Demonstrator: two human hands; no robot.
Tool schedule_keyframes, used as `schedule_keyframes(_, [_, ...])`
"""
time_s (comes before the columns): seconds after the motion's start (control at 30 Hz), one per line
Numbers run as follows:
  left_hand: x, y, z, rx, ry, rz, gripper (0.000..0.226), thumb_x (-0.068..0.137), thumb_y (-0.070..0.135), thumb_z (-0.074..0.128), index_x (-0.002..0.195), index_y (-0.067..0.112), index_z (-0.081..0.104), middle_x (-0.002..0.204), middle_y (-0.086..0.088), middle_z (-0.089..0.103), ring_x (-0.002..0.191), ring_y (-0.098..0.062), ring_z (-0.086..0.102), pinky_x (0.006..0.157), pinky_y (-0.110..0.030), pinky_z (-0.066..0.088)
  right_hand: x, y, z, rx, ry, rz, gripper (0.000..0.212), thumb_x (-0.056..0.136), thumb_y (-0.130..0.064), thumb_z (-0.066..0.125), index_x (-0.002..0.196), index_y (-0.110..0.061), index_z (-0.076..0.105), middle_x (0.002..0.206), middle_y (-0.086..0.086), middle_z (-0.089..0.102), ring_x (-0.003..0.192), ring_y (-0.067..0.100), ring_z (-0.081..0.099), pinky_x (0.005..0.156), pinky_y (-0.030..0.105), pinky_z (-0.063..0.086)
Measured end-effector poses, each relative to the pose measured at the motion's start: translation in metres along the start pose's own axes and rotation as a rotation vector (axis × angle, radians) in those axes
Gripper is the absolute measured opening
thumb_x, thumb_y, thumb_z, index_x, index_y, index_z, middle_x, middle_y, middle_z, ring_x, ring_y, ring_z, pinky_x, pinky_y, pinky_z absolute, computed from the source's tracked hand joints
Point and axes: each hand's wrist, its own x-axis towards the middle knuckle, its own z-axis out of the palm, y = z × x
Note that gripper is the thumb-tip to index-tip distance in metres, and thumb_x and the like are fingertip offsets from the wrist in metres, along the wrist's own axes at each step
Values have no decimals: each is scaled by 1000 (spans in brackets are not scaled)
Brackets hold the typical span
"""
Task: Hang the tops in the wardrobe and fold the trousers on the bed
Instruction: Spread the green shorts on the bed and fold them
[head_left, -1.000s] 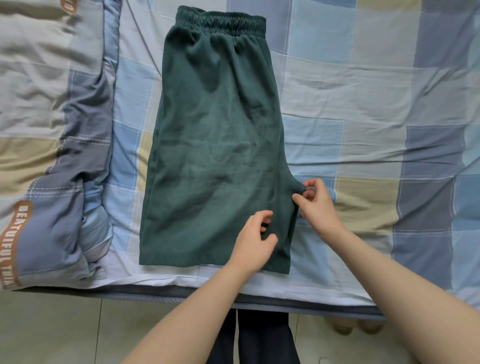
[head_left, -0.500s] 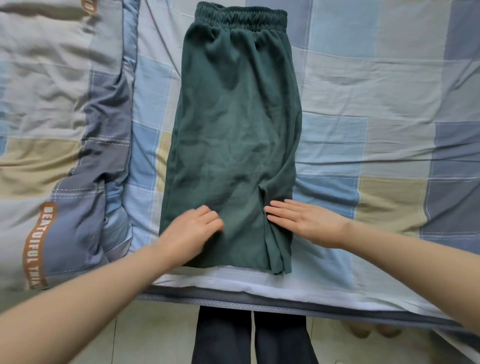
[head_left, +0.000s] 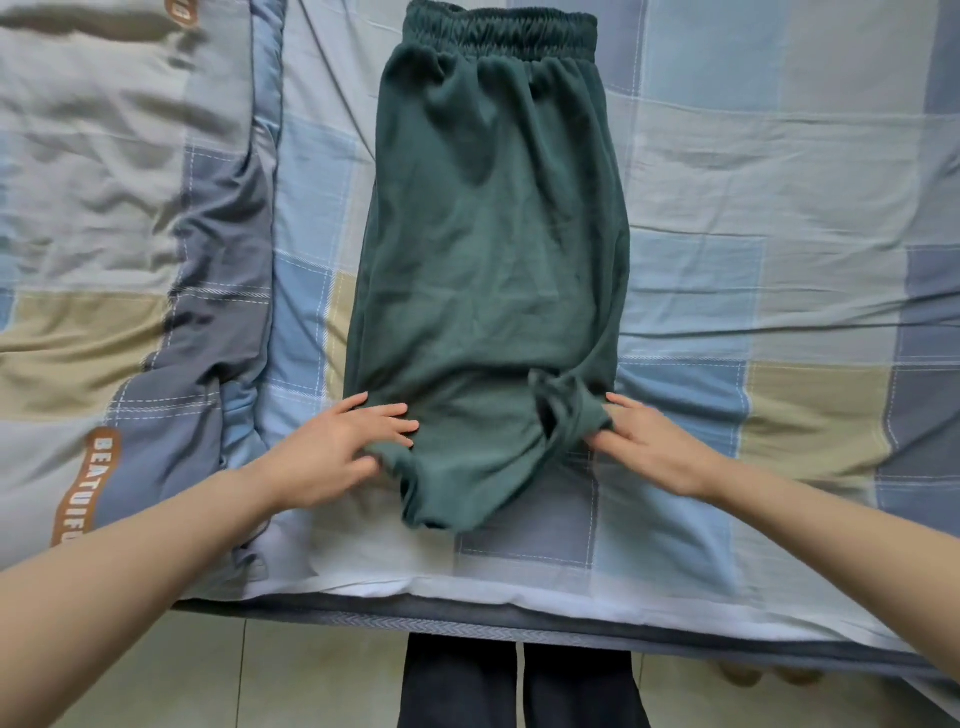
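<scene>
nearest the camera, the person's dark trouser legs (head_left: 519, 686) stand on pale floor tiles (head_left: 249, 675) just under the grey edge of the bed (head_left: 467, 616). two bare forearms reach up over that edge. the left hand (head_left: 332, 452) sits at the lower left corner of the green trousers (head_left: 493, 249), its fingers (head_left: 384, 415) lying on top of the cloth and the thumb underneath, so it pinches the hem there. the right hand (head_left: 649, 447) is at the lower right corner, where the fabric is bunched into a small knot of folds; its fingers run under and round that bunch and hold it, though how tightly cannot be told. between the two hands the bottom edge of the trousers sags in a rounded lip, lifted a little off the checked sheet (head_left: 753, 234) of blue, grey and tan squares. beyond the hands the trousers lie flat and lengthwise down the middle of the bed, folded narrow with the legs one over the other, lightly creased. to the left, just beside them, a rumpled quilt (head_left: 119, 234) in the same colours is heaped along the bed, with a brown label carrying white letters near its lower part. farthest away, at the top of the view, the gathered elastic waistband (head_left: 498, 31) of the trousers lies across the sheet.
</scene>
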Motion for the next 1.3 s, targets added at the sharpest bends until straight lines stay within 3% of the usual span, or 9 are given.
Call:
schedule_keyframes(0.1, [20,2,-27,-961,300,-492,57,80,61,61,101,9,70,112,-5,70,105,-18,63,102,-38,44,13,-16,-27,729,192,339,28,98,-26,48,92,-10,69,93,-10,73,87,-1,67,79,14,49])
schedule_keyframes(0.17, [28,-6,-44,-1142,388,-609,51,90,44,63,107,-4,66,113,-17,69,102,-26,64,102,-46,46,26,-15,-40,885,281,483,24,99,-27,48,90,-14,67,93,-8,73,82,1,69,75,16,52])
schedule_keyframes(0.37, [32,7,-53,-551,564,-394,31,101,27,49,91,-1,53,78,-9,52,73,-13,44,69,-31,38,23,-14,-39,784,403,466,39,96,-43,48,98,-8,66,92,-2,75,82,8,67,79,30,55])
schedule_keyframes(0.53, [35,28,-64,-346,762,-268,29,100,29,39,95,2,49,79,-25,53,75,-35,44,69,-42,35,17,9,-35,637,602,468,116,60,-89,52,100,20,43,94,28,65,81,41,60,87,63,44])
schedule_keyframes(0.7, [70,12,-80,-360,785,-485,27,101,20,45,75,13,40,66,-6,46,65,-32,43,56,-37,35,40,-7,-48,468,736,500,50,93,-47,52,65,-5,47,63,8,44,59,21,43,63,35,39])
schedule_keyframes(0.83, [55,-11,-90,289,609,-440,36,88,-1,48,118,19,47,110,-15,58,80,-40,59,55,-44,46,27,6,-81,-135,995,399,21,90,-8,49,106,-8,62,100,13,68,92,34,63,82,42,47])
schedule_keyframes(0.97, [44,-32,-97,977,465,179,67,85,-8,29,143,23,43,133,-16,54,109,-42,55,91,-51,46,9,21,-93,-945,647,-60,62,78,4,35,138,-10,48,139,14,50,128,33,48,97,46,39])
schedule_keyframes(1.1, [62,-27,-101,1203,326,288,72,94,-6,5,149,28,37,152,-9,41,138,-42,37,112,-57,27,24,26,-84,-1304,272,-242,67,87,2,19,151,-17,28,154,9,32,141,29,31,112,48,28])
schedule_keyframes(1.3, [96,-29,-108,1145,242,331,61,92,7,24,150,23,36,155,-4,35,143,-29,30,117,-54,21,73,34,-98,-1358,190,-322,61,90,-7,23,149,-23,33,151,7,38,139,27,37,113,49,25])
